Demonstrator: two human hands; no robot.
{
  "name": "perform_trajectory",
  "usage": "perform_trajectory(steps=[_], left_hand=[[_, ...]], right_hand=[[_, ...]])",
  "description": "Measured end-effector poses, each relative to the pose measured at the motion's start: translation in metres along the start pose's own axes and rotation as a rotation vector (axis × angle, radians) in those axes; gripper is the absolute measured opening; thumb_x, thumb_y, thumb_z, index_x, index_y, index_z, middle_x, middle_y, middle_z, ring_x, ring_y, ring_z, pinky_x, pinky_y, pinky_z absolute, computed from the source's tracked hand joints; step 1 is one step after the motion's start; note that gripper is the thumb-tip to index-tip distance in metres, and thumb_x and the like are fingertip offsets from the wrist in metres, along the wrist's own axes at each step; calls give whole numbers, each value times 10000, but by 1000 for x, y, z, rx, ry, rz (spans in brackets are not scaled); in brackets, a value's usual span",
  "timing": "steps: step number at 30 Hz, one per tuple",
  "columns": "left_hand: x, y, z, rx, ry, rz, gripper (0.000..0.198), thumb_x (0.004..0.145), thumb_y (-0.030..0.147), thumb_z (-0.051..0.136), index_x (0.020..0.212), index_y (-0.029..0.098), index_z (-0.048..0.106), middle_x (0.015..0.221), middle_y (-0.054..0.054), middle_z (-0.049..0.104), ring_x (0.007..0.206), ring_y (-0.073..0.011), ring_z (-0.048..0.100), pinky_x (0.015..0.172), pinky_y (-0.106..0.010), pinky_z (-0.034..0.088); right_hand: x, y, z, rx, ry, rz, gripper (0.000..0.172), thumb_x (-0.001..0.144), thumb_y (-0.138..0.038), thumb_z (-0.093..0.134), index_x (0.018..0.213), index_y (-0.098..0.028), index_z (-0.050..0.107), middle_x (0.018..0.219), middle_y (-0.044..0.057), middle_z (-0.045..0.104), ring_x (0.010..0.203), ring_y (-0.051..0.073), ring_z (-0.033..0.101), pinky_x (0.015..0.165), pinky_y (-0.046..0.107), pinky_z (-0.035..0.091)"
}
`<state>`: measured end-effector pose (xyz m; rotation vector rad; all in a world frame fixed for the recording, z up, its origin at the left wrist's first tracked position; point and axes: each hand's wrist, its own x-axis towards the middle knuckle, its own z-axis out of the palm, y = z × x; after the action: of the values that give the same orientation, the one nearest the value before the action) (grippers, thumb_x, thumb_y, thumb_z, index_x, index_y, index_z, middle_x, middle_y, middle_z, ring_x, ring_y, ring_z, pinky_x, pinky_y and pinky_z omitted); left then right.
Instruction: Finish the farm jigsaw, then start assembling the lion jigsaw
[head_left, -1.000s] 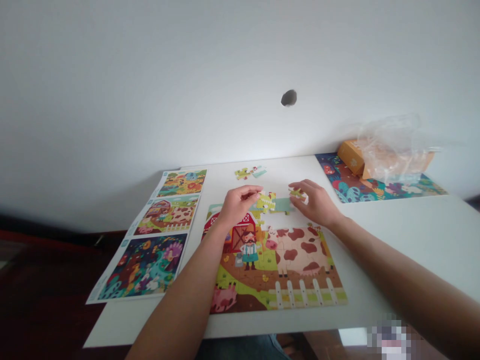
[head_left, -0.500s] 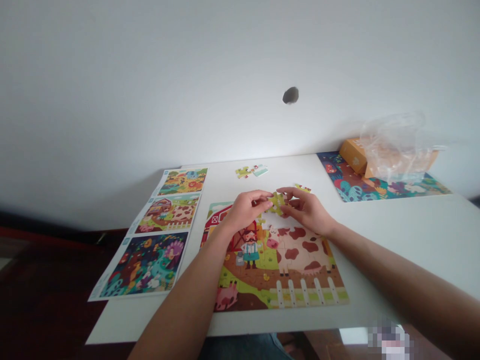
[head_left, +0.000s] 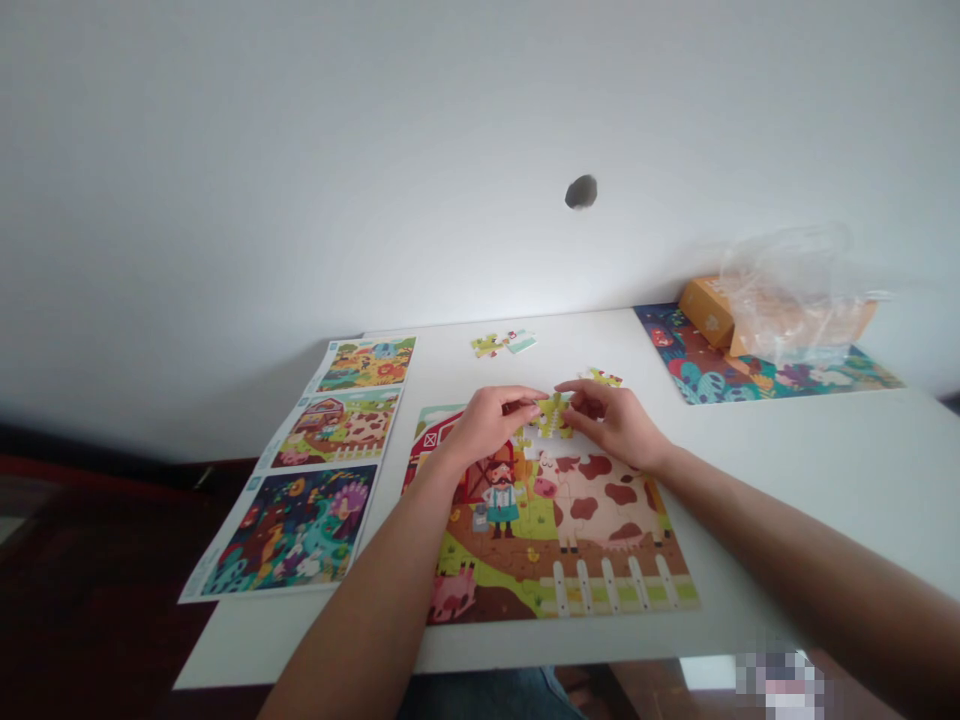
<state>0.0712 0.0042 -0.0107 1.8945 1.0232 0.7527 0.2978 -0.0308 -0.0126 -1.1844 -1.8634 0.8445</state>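
A green jigsaw puzzle piece (head_left: 554, 416) is pinched between my two hands, just above the upper part of a partly joined farm puzzle (head_left: 534, 520). My left hand (head_left: 491, 425) grips its left side with thumb and fingers, while my right hand (head_left: 616, 422) closes on the right side. I cannot tell whether it is one piece or two joined. Below the hands, the puzzle shows a red barn, a farmer, a spotted cow, a pig and a white fence. My left forearm covers part of its left side. Another loose green piece (head_left: 604, 378) lies just behind my right hand.
Loose pieces (head_left: 487, 346) lie near the wall. At left, a picture sheet (head_left: 326, 403) with three scenes overhangs the table (head_left: 457, 655). Back right, an orange box (head_left: 706, 310) and a clear plastic bag (head_left: 799, 300) rest on a dark colourful puzzle (head_left: 690, 385).
The green piece has shifted slightly towards the puzzle and looks turned a little. My hands have moved only slightly, and more of the loose piece behind my right hand shows.
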Motion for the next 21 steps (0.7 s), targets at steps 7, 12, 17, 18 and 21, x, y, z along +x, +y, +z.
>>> perform_trajectory(steps=[7, 12, 17, 18, 21], left_hand=[[0, 1, -2, 38, 43, -12, 251, 876, 338, 635, 1046, 195, 752, 1027, -52, 761, 908, -214, 704, 846, -323, 551], [3, 0, 3, 61, 94, 28, 247, 887, 359, 617, 1018, 199, 753, 1023, -47, 761, 928, -217, 699, 854, -321, 540], [4, -2, -5, 121, 212, -6, 275, 911, 356, 562, 997, 174, 751, 865, -40, 767, 796, -193, 687, 735, -286, 526], [4, -2, -7, 128, 225, -11, 271, 909, 349, 563, 992, 173, 752, 859, -40, 766, 792, -192, 686, 721, -281, 522], [4, -4, -9, 127, 225, -10, 249, 897, 323, 574, 989, 181, 755, 862, -39, 767, 802, -193, 694, 728, -282, 523]], right_hand=[[0, -3, -2, -58, -29, -5, 203, 856, -350, 636, 960, -182, 680, 793, 19, 694, 657, 121, 582, 635, 255, 474], [0, 0, 0, 15, -42, 41, 284, 826, -322, 655, 1078, -192, 667, 775, 4, 685, 647, 123, 596, 624, 258, 497], [4, -6, -1, 294, -2, 344, 223, 774, -342, 708, 900, -171, 641, 690, 21, 698, 571, 145, 643, 512, 257, 536], [4, -8, -1, 345, -5, 398, 218, 766, -337, 718, 875, -171, 630, 676, 27, 703, 573, 152, 658, 508, 258, 549], [3, -13, 2, 421, -47, 487, 199, 761, -330, 731, 801, -175, 613, 671, 50, 722, 606, 171, 695, 505, 251, 572]])
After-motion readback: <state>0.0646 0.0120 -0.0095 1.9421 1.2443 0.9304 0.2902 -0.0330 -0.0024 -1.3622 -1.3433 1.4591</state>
